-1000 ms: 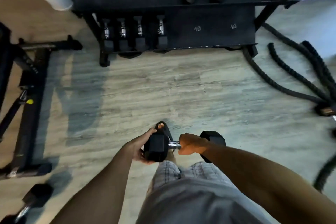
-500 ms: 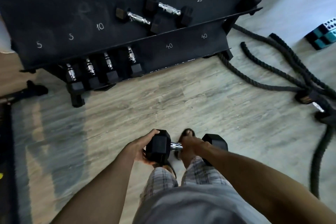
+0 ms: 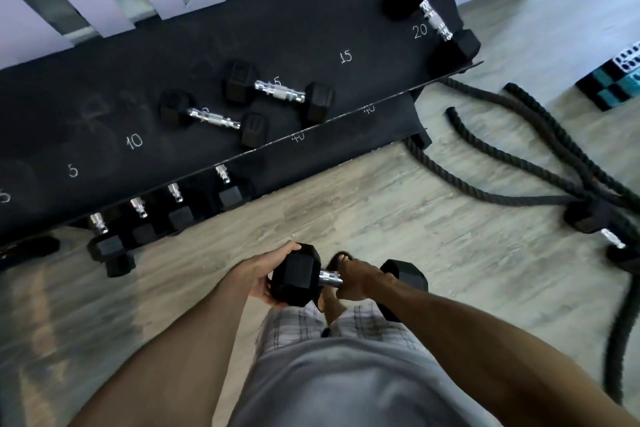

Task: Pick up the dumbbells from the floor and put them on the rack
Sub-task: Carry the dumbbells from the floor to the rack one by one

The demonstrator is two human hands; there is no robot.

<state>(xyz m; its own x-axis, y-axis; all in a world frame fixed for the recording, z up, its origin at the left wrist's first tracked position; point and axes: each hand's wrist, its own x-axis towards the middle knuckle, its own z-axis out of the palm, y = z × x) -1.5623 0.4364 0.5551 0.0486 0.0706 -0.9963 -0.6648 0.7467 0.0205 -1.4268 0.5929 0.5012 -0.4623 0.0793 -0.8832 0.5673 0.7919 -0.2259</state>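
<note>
- Grey cloth of a shirt [image 3: 346, 392] and checked shorts [image 3: 363, 326] fill the bottom of the view, nearest of all.
- Just beyond, the carried dumbbell [image 3: 298, 276] hangs level in front of the thighs, off the floor and short of the rack. It has matte black hexagonal heads and a bright, ridged chrome bar.
- The right hand [image 3: 358, 279] is wrapped tight round the bar. The left hand [image 3: 266, 270] cups the outer face of the left head, fingers curled over its edge. My guess is that the weight wants two hands: one bears it, the other steadies it.
- The floor [image 3: 415, 218] is pale wood-grain plank, smooth-looking.
- The rack [image 3: 86, 121] has dull black shelves, chalked 5, 5, 10, 15 and 20 above and 40 below, so each weight has its marked place.
- Four lower-shelf dumbbells [image 3: 180, 215] sit in a row, one head of each outward, at the left of the lower shelf.
- On the top shelf, two skewed dumbbells [image 3: 280, 90] lie askew side by side, and an end dumbbell [image 3: 436, 22] lies by the 20.
- Coarse braided ropes [image 3: 502, 156] snake over the floor on the right. A floor dumbbell [image 3: 611, 237] lies among them, waiting to be racked.
- A teal-and-black box [image 3: 620, 80] stands at the far right edge.
</note>
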